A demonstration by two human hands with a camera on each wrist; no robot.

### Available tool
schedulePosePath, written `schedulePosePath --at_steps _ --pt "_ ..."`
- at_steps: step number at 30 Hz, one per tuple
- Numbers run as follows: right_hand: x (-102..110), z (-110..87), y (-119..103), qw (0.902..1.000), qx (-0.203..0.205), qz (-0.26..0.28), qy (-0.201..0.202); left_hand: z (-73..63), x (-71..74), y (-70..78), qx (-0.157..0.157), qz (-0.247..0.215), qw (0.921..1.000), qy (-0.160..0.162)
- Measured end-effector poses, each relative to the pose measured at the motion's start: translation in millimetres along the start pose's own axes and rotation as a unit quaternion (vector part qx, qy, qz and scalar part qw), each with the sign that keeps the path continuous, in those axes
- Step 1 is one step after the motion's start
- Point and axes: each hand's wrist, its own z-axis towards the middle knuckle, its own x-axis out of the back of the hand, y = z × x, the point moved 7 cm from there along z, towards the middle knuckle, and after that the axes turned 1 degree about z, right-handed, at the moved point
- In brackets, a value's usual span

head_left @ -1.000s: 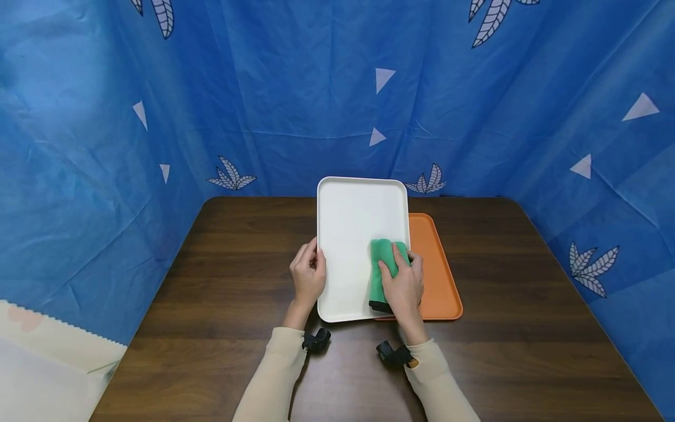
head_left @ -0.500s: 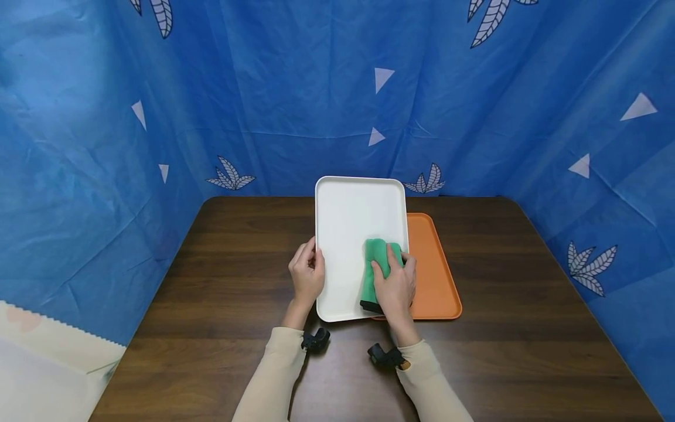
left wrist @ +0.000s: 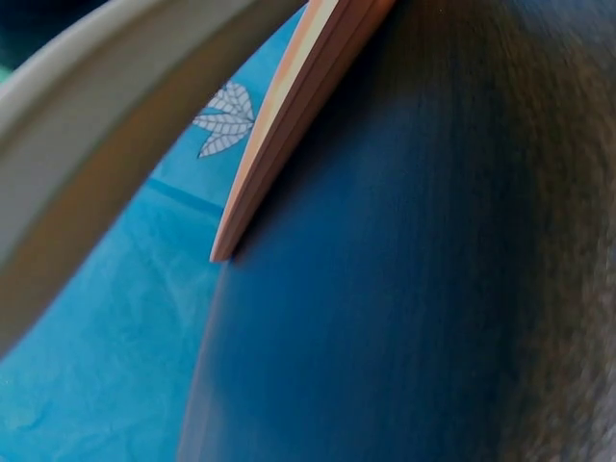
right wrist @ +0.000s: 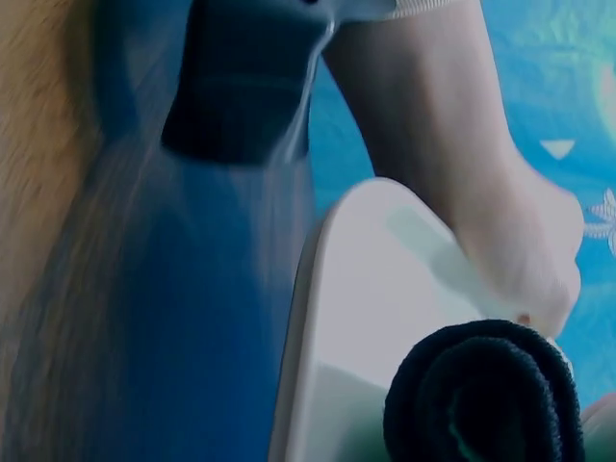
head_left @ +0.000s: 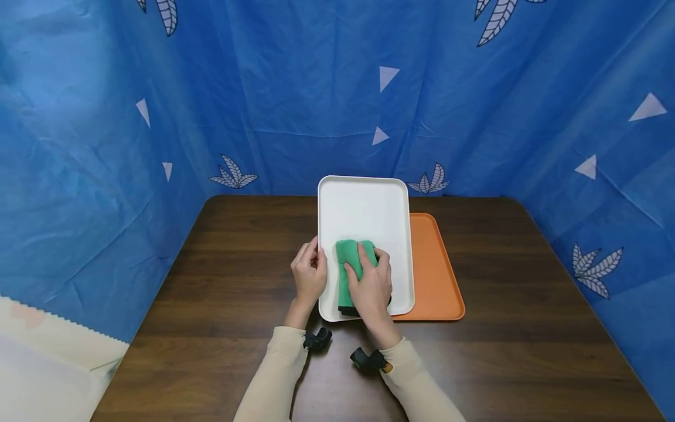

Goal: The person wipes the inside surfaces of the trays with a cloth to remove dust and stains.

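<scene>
A white tray [head_left: 369, 205] is held up and tilted toward me in the head view, overlapping an orange tray [head_left: 435, 275] on the table. My left hand [head_left: 309, 275] grips the white tray by its left rim, thumb on the near side. With my right hand [head_left: 371, 287] I hold a folded green cloth [head_left: 347, 255] against the lower part of the white tray. The cloth's dark rolled edge [right wrist: 481, 385] shows in the right wrist view, close to my left hand. In the left wrist view the white tray's edge [left wrist: 96, 125] stands above the orange tray [left wrist: 279, 125].
The dark wooden table [head_left: 232, 258] stretches to both sides of the trays. A blue curtain [head_left: 295, 88] with leaf and triangle prints hangs behind and along the sides. Black wrist cameras [head_left: 318, 340] sit on both wrists, close together in front of the trays.
My right hand has slid the green cloth leftward over the white tray, from its right side to its lower left. My left hand keeps its grip, and both trays stay about where they were.
</scene>
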Motion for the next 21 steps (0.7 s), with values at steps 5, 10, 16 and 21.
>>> schedulePosePath --at_steps 5,10,16,21 --pt "-4 -2.2 -14 0.9998 0.019 -0.001 -0.008 -0.2 -0.6 1.3 -0.001 -0.004 1.0000 -0.005" --pt "-8 -5.8 -26 0.9987 0.049 -0.012 -0.005 -0.2 -1.4 3.8 0.000 0.010 0.9999 -0.004" --pt "-11 -9.4 -31 0.9969 0.074 -0.029 -0.002 0.2 -2.1 4.8 -0.001 0.016 0.9999 0.006" --pt "-11 -9.2 -29 0.9961 0.082 -0.033 0.001 -0.1 -1.2 3.5 0.004 0.016 0.9999 0.000"
